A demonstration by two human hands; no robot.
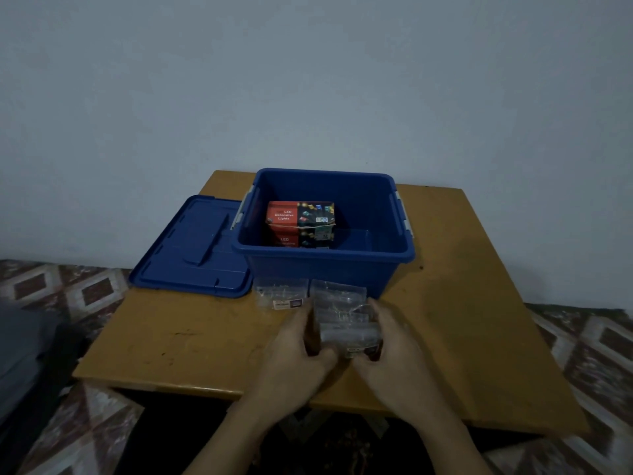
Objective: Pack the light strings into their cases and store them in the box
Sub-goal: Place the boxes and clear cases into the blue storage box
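An open blue plastic box (325, 260) stands at the back of the wooden table (462, 303). Inside it lie red cardboard cases of LED decorative lights (299, 217), stacked. In front of the box, my left hand (298, 351) and my right hand (394, 351) grip a clear plastic case (346, 332) from both sides; a light string shows faintly inside. More clear cases (337, 291) sit just behind it, and another clear case (281, 294) with a small label lies to their left on the table.
The box's blue lid (191, 248) lies flat to the left of the box, partly over the table's edge. A patterned floor covering (68, 289) surrounds the table. Dark cloth (24, 351) lies at the left. A plain wall stands behind.
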